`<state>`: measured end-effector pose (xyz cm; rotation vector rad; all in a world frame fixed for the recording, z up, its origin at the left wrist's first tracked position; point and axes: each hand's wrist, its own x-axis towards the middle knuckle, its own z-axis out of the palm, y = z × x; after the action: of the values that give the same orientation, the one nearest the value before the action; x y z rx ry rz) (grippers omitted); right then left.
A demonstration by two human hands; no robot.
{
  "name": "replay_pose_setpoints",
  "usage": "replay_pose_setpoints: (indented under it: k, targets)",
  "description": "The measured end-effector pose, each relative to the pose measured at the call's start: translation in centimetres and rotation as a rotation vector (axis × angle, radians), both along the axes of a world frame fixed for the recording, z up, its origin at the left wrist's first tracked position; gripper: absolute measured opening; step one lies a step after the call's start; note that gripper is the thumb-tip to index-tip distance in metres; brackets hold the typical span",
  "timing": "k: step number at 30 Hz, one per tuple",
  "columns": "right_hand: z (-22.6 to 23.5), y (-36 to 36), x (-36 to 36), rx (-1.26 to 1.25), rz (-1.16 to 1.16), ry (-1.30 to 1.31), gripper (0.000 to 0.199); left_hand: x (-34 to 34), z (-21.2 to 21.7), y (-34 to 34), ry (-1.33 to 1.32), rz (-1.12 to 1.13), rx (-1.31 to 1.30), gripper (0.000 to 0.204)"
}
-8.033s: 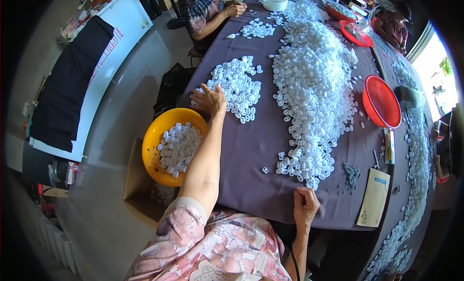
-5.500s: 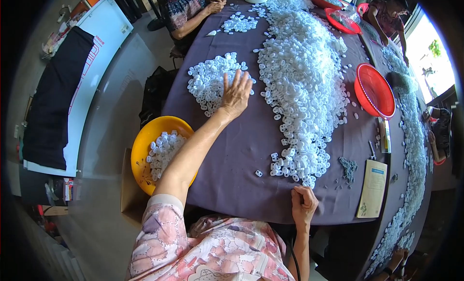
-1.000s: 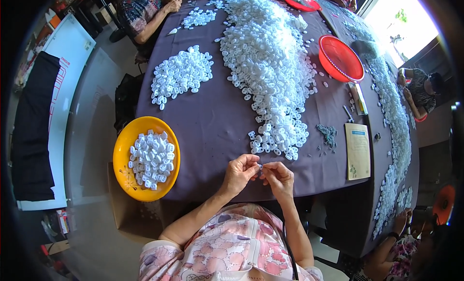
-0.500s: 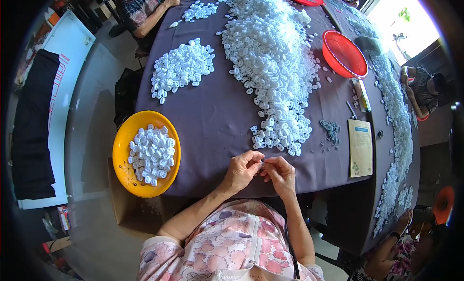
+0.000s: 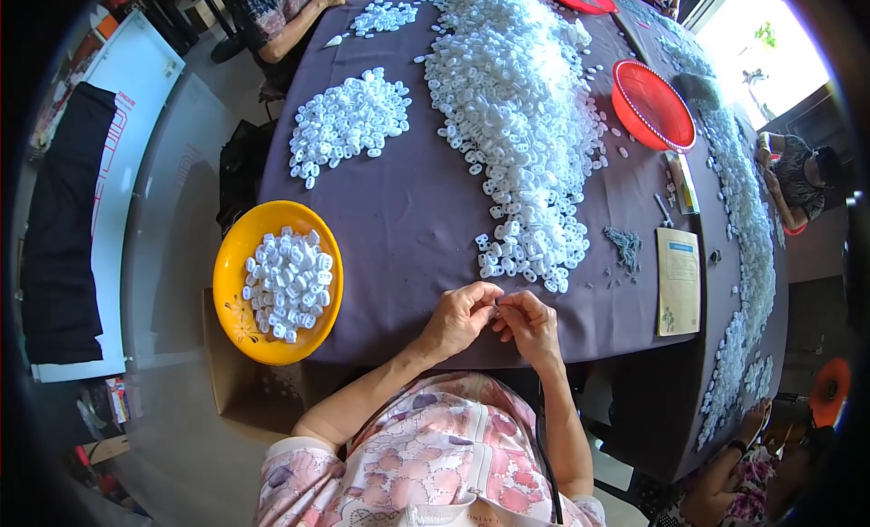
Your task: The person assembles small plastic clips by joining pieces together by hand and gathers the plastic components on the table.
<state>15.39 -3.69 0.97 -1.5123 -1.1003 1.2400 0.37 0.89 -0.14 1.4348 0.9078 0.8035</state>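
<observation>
My left hand and my right hand meet over the near edge of the cloth-covered table. The fingers of both are closed in a pinch, tip to tip. Whatever lies between them is too small and too covered to name. Just beyond my fingertips ends a long heap of small white oval plastic pieces with holes. To the right of it lies a small pile of grey-green bits. On my left, a yellow plate holds a mound of similar white pieces.
A separate pile of white pieces lies at the far left. Right of the long heap stand a red basket, a small box and a tan booklet. Other people sit around; a cardboard box is under the plate.
My hands stay pinched together at nearly the same spot, with slight finger movement. The whole view has shifted a little; nothing on the table has visibly been moved.
</observation>
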Motion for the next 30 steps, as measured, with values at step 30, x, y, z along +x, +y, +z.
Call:
replay_pose_setpoints:
  k: [30]
  targets:
    - [-1.6,-0.5,-0.4,0.089,-0.12,0.009,0.004,0.1,-0.1,0.0,-0.06,0.017,-0.324,0.012]
